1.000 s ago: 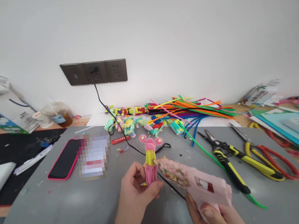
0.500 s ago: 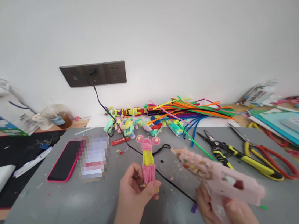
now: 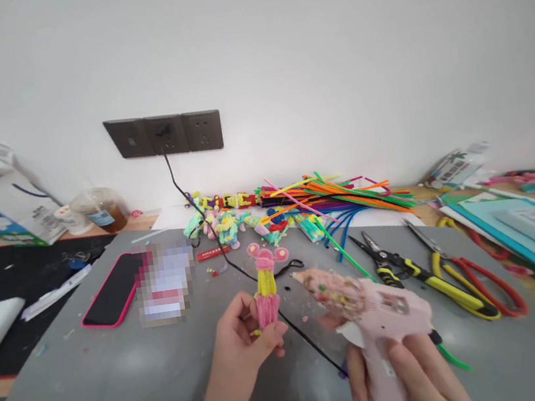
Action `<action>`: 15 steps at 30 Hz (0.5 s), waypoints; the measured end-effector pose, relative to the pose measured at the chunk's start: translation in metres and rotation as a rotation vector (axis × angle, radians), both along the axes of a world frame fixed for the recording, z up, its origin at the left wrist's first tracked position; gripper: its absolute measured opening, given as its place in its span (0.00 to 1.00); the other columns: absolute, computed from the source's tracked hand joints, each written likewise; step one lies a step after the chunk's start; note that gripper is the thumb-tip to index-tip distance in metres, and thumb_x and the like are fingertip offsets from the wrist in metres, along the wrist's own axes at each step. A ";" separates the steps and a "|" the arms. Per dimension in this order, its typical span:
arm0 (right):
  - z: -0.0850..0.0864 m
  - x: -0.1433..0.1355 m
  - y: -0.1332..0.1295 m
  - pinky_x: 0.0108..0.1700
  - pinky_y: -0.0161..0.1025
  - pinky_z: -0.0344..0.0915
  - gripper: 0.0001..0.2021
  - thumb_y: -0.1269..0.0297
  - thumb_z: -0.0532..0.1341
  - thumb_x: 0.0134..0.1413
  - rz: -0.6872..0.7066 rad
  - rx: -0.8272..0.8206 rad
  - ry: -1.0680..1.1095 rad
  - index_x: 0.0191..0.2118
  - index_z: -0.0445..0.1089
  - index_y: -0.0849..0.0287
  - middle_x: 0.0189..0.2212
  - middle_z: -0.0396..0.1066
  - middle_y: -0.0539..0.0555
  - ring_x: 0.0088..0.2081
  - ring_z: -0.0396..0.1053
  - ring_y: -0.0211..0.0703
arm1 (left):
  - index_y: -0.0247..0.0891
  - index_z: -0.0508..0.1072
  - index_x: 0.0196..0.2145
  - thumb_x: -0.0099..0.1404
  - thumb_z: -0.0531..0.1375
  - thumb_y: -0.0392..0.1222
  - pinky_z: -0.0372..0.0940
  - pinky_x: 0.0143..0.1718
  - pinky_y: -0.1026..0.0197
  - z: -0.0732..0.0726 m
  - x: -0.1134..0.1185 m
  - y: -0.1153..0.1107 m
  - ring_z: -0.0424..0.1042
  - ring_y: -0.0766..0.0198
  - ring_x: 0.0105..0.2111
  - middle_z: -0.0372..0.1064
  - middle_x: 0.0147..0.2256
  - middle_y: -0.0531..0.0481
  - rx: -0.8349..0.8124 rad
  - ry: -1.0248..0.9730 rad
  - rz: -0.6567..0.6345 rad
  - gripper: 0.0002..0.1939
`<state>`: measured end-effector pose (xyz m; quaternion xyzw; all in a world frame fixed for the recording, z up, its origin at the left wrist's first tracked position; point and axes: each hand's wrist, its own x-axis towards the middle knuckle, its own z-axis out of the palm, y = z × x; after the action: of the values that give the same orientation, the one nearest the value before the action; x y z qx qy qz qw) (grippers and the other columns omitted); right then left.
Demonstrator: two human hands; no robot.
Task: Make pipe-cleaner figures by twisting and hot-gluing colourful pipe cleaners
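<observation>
Left hand [image 3: 240, 340] has its fingers pinched round the pink-and-yellow figure [image 3: 267, 285] low down, probably so the top's clear, over mid-bench [image 3: 198, 383]. Right hand [image 3: 423, 364] is wrapped round the glue gun [image 3: 388, 316] handle, nozzle pointing left, not touching. Pliers [image 3: 451, 287] lie right, seemingly handy; fuzzy stems [image 3: 346, 193] far back.

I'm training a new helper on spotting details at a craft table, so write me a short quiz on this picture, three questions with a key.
1. Which hand holds the glue gun?
2. Fill in the colour: the small figure has a ____ middle between pink parts.
3. True or false: the glue gun touches the small figure.

Key:
1. The right hand.
2. Yellow.
3. False; a gap shows between them.
</observation>
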<state>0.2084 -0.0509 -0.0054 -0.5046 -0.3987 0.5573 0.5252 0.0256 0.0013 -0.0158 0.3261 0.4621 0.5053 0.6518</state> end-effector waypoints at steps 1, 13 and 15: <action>0.003 -0.002 0.001 0.23 0.38 0.56 0.19 0.40 0.56 0.62 -0.030 0.004 0.002 0.44 0.65 0.51 0.21 0.73 0.50 0.17 0.64 0.41 | 0.38 0.61 0.25 0.48 0.75 0.50 0.68 0.21 0.69 -0.002 0.000 0.000 0.64 0.73 0.21 0.63 0.23 0.60 0.005 0.003 0.000 0.25; -0.002 0.013 0.003 0.26 0.36 0.61 0.30 0.46 0.69 0.53 0.052 -0.116 0.133 0.56 0.55 0.45 0.19 0.68 0.45 0.21 0.66 0.41 | 0.38 0.62 0.25 0.49 0.74 0.49 0.69 0.21 0.68 -0.012 -0.005 0.001 0.64 0.72 0.21 0.62 0.23 0.60 0.018 0.031 -0.035 0.24; -0.003 0.019 0.004 0.27 0.37 0.60 0.30 0.45 0.69 0.52 0.117 -0.115 0.138 0.55 0.58 0.47 0.19 0.67 0.45 0.21 0.65 0.42 | 0.38 0.61 0.25 0.48 0.75 0.50 0.68 0.21 0.69 -0.008 -0.003 0.001 0.64 0.73 0.21 0.62 0.22 0.61 -0.003 0.021 -0.019 0.25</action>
<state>0.2275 -0.0468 -0.0083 -0.4702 -0.3578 0.6422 0.4883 0.0225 0.0021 -0.0243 0.3349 0.4665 0.4951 0.6520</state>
